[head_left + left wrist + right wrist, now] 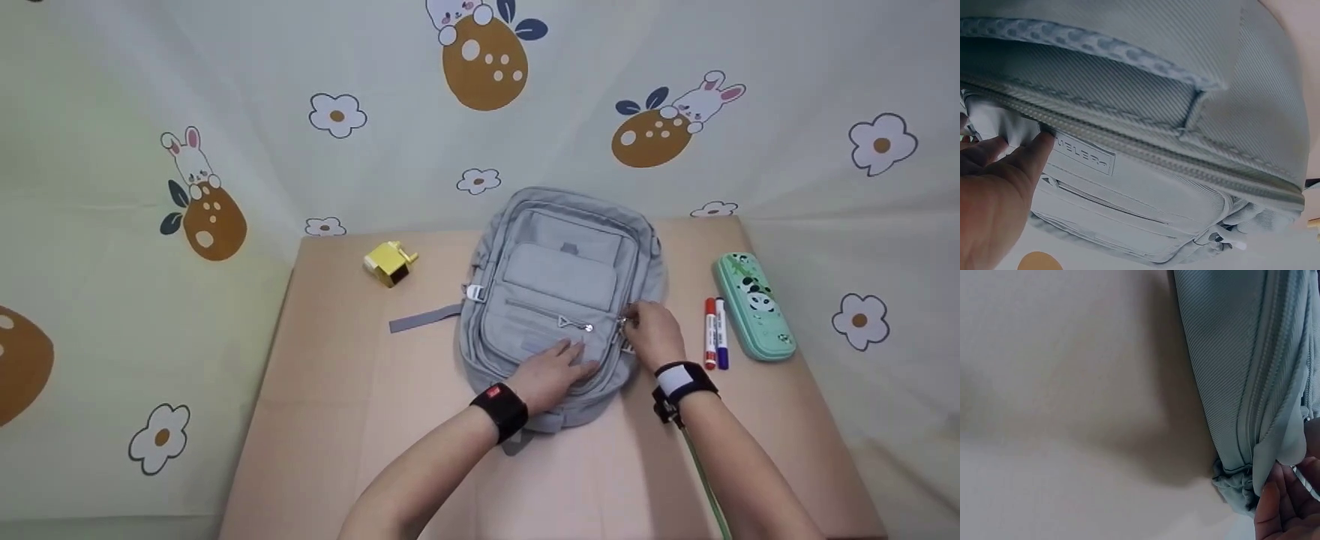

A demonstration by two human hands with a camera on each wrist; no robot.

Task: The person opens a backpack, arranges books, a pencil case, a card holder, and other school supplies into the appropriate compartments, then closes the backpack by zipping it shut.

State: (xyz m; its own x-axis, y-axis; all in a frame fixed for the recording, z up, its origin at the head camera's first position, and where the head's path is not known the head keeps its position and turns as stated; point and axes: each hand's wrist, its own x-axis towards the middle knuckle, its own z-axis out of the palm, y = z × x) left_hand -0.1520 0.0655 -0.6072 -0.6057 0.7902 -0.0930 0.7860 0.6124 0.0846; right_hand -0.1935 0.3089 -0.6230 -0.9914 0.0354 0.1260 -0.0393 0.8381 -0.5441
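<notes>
A grey backpack [559, 270] lies on its back, front pockets facing up. My left hand [544, 379] rests on its lower front with fingers spread; in the left wrist view the fingertips touch the cloth beside a lettered patch [1085, 154]. My right hand [656, 334] is at the bag's right edge, its fingers curled in a pinch at a zipper pull [622, 322], partly hidden by the fingers. The right wrist view shows the side zipper [1275, 354] running down to those fingers. A second zipper pull [575, 325] lies on the front pocket.
Right of the bag lie a red marker [710, 334], a blue marker [721, 334] and a green panda pencil case [754, 306]. A yellow object with a small handle [390, 262], perhaps a sharpener, stands at the back left. A grey strap [425, 318] extends leftward over the table [337, 420].
</notes>
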